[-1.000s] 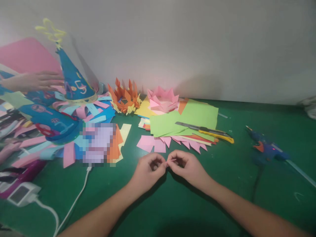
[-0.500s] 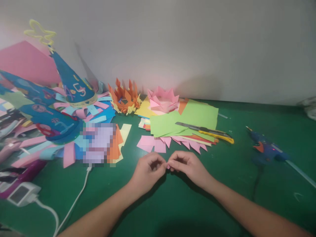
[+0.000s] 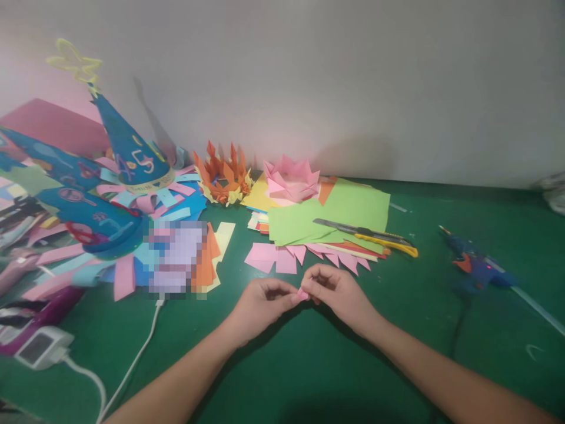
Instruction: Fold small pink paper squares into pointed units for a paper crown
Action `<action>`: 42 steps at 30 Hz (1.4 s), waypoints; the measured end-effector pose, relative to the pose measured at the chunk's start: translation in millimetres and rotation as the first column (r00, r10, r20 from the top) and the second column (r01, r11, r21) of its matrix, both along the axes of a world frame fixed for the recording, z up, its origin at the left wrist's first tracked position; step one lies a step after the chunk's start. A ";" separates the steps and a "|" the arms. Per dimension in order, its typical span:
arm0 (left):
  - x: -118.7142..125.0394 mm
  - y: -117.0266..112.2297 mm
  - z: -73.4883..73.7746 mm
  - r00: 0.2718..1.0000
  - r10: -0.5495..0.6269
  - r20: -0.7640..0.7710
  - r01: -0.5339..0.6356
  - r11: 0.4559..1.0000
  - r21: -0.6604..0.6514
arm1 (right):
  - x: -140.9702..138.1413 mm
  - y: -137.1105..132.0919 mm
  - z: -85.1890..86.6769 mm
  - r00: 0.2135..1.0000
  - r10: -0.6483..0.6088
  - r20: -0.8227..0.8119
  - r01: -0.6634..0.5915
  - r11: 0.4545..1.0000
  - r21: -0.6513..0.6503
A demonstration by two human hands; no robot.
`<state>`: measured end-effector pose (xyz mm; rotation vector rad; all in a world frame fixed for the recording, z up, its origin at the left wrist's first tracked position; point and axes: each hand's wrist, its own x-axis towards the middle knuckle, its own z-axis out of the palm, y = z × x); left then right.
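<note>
Between my two hands I have one small pink piece (image 3: 302,294), held a little above the green table (image 3: 309,365), near the front edge of the row of pink cuts (image 3: 286,259). My left hand (image 3: 260,305) pinches it with thumb and forefinger at its left side, and my right hand (image 3: 338,293) pinches it from the other side, the thumb on top.

What has changed is mostly at these fingertips. One second ago only a thin edge of the piece was visible; now more of its pink face is showing. My left fingers have become straighter, less curled than before, and my right hand has risen slightly. I take this as a change of grip, with the piece turned or bent between the fingers. Whether it has a finished fold, I cannot tell; it is too small and half covered. So I judge the handling of this piece is still in progress.

Around me, the pink crown (image 3: 292,181), the knife (image 3: 384,237) on the green paper (image 3: 300,221) and the glue gun (image 3: 479,266) remain in their places. At left, another person's hand, which was by the hat (image 3: 132,159), is gone from there, and the pink sheet (image 3: 53,129) behind stands lower.
</note>
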<state>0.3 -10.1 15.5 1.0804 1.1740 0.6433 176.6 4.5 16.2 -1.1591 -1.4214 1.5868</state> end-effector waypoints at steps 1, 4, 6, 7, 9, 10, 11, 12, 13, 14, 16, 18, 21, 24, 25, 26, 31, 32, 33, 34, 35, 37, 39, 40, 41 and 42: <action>0.1 0.1 0.5 1.000 0.011 0.025 -0.010 0.999 -0.030 | 0.3 0.1 -0.8 1.000 0.007 -0.014 -0.007 1.000 -0.001; -0.6 1.0 0.9 0.990 0.068 0.125 -0.058 0.995 -0.083 | 0.8 0.1 -3.0 0.999 0.044 -0.028 -0.043 0.999 0.013; -0.9 1.6 0.5 0.980 0.096 0.172 -0.082 0.993 -0.086 | 0.8 -0.3 -3.4 0.998 0.062 -0.009 -0.061 0.997 0.039; -0.8 1.6 0.3 0.978 0.099 0.182 -0.086 0.993 -0.075 | 0.8 -0.6 -3.2 0.998 0.068 0.005 -0.068 0.996 0.055; -0.1 1.2 0.0 0.981 0.080 0.176 -0.074 0.996 -0.041 | 0.5 -1.1 -2.2 0.996 0.076 0.035 -0.079 0.994 0.082; 0.5 0.9 -0.1 0.985 0.065 0.161 -0.062 0.998 -0.021 | 0.4 -1.4 -1.6 0.996 0.080 0.049 -0.084 0.992 0.090; 1.1 0.5 -0.1 0.989 0.052 0.139 -0.053 0.999 0.002 | 0.2 -1.7 -0.9 0.995 0.081 0.063 -0.087 0.992 0.094; 1.7 0.1 0.0 0.993 0.044 0.112 -0.047 0.999 0.024 | 0.0 -1.9 -0.4 0.994 0.079 0.078 -0.087 0.992 0.097; 2.3 -0.2 0.2 0.995 0.041 0.086 -0.045 0.998 0.041 | -0.3 -2.2 -0.1 0.993 0.074 0.094 -0.083 0.992 0.098; 2.6 -0.5 0.3 0.997 0.043 0.070 -0.047 0.998 0.050 | -0.6 -2.4 -0.1 0.992 0.069 0.107 -0.079 0.992 0.098; 2.8 -0.6 0.8 0.995 0.052 0.087 -0.055 0.998 0.031 | -1.3 -2.8 -1.2 0.992 0.056 0.114 -0.069 0.992 0.108; 2.4 -0.6 1.3 0.987 0.061 0.146 -0.058 0.998 -0.026 | -1.4 -3.3 -3.6 0.996 0.033 0.083 -0.044 0.989 0.142; 1.0 -0.4 2.3 0.974 0.070 0.214 -0.051 0.995 -0.090 | 0.3 -4.6 -7.8 0.999 0.017 0.050 -0.030 0.960 0.278; -0.4 -0.2 3.5 0.970 0.058 0.237 -0.028 0.991 -0.129 | 3.7 -6.5 -10.8 0.986 0.050 0.159 -0.115 0.894 0.433; -0.7 -0.1 3.7 0.970 0.056 0.238 -0.022 0.990 -0.143 | 4.8 -7.0 -11.4 0.978 0.049 0.201 -0.140 0.872 0.469; -0.9 0.1 3.8 0.970 0.055 0.238 -0.017 0.988 -0.155 | 5.8 -7.3 -12.0 0.973 0.036 0.228 -0.149 0.853 0.500; -0.5 0.8 2.6 0.971 0.057 0.230 -0.017 0.985 -0.171 | 8.0 -5.3 -12.5 0.961 0.043 0.274 -0.196 0.803 0.562; -0.4 0.8 2.4 0.973 0.056 0.226 -0.019 0.986 -0.165 | 8.0 -4.5 -12.0 0.956 0.070 0.285 -0.225 0.799 0.558; -0.3 0.8 2.2 0.974 0.056 0.218 -0.021 0.987 -0.158 | 8.1 -3.7 -11.4 0.952 0.091 0.293 -0.246 0.798 0.551; -0.3 0.7 2.1 0.976 0.053 0.211 -0.022 0.988 -0.151 | 8.2 -2.9 -10.8 0.950 0.098 0.295 -0.251 0.802 0.542; -0.4 0.5 1.9 0.978 0.050 0.205 -0.021 0.989 -0.145 | 8.3 -2.3 -10.1 0.952 0.091 0.292 -0.241 0.812 0.532; -0.9 0.3 0.9 0.979 0.039 0.200 -0.010 0.990 -0.143 | 8.7 -1.4 -9.0 0.957 0.065 0.283 -0.210 0.827 0.522; -1.4 0.0 -0.8 0.980 0.033 0.198 -0.004 0.989 -0.145 | 9.1 -0.8 -8.3 0.957 0.051 0.286 -0.201 0.827 0.526; -1.6 -0.1 -1.8 0.981 0.031 0.189 -0.004 0.990 -0.139 | 9.2 -0.5 -8.1 0.956 0.044 0.291 -0.200 0.822 0.533; -1.6 -0.2 -2.7 0.985 0.029 0.172 -0.007 0.992 -0.126 | 9.3 -0.3 -7.8 0.954 0.037 0.299 -0.202 0.814 0.545; -1.6 -0.4 -3.4 0.988 0.027 0.152 -0.011 0.994 -0.109 | 9.3 -0.1 -7.6 0.951 0.031 0.308 -0.207 0.804 0.557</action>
